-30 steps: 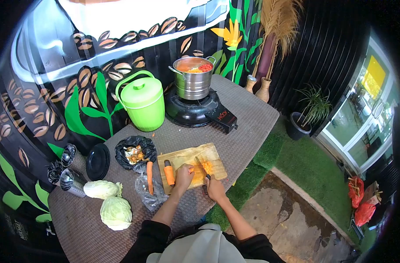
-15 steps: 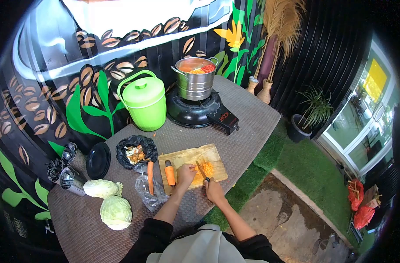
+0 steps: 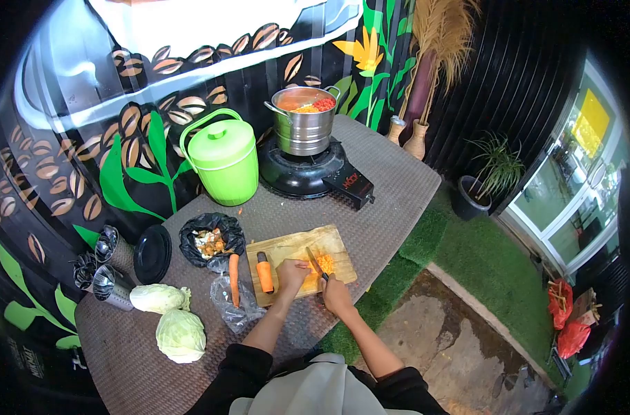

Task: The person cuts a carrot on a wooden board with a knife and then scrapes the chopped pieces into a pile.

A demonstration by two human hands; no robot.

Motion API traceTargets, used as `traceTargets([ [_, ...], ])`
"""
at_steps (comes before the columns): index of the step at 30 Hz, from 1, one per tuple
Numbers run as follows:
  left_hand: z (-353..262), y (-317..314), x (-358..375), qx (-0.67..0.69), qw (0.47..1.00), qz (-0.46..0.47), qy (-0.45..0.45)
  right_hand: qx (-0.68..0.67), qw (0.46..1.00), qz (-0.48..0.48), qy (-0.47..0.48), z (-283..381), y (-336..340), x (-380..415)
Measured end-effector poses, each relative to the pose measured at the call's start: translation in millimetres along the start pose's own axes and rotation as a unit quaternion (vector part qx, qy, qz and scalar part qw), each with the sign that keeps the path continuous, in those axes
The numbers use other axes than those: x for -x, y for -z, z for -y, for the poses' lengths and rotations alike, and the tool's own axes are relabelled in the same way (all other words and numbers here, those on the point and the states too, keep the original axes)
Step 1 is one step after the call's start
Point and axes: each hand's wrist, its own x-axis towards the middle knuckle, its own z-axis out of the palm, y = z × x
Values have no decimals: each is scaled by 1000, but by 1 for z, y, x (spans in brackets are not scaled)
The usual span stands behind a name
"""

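On the wooden cutting board [image 3: 287,245] lies a heap of diced carrot [image 3: 325,263]. My right hand [image 3: 336,294] is closed round the handle of a knife [image 3: 315,261], whose blade points away from me beside the dice. Left of the blade, my left hand [image 3: 293,275] has its fingers bent together over carrot pieces; what they grip is too small to make out. A cut carrot [image 3: 265,275] and a dark-handled tool, perhaps a peeler, lie at the board's left side. A whole carrot [image 3: 234,280] rests on a clear plastic bag [image 3: 226,302].
A steel pot [image 3: 304,124] of chopped vegetables stands on a black stove [image 3: 308,173]. Around are a green lidded bucket [image 3: 225,162], a black bag of scraps [image 3: 211,239], black plates [image 3: 152,254], utensil holders [image 3: 113,287], a long cabbage [image 3: 157,298] and a round cabbage [image 3: 181,337].
The whole view has shifted slightly. Both hands stay over the board, with the knife still in my right hand.
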Motion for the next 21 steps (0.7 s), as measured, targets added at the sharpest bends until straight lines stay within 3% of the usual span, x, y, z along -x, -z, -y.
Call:
traceTargets([
  [2, -1, 2, 1, 4, 1000, 4, 12, 24, 1000, 8, -2, 1, -1, 0],
  [4, 13, 0, -2, 116, 993, 9, -4, 48, 999, 18, -2, 0, -5, 0],
  [11, 14, -1, 3, 87, 996, 11, 11, 37, 999, -11, -12, 9, -15, 9],
  [21, 20, -3, 1, 60, 997, 20, -50, 38, 999, -7, -22, 12, -11, 11],
])
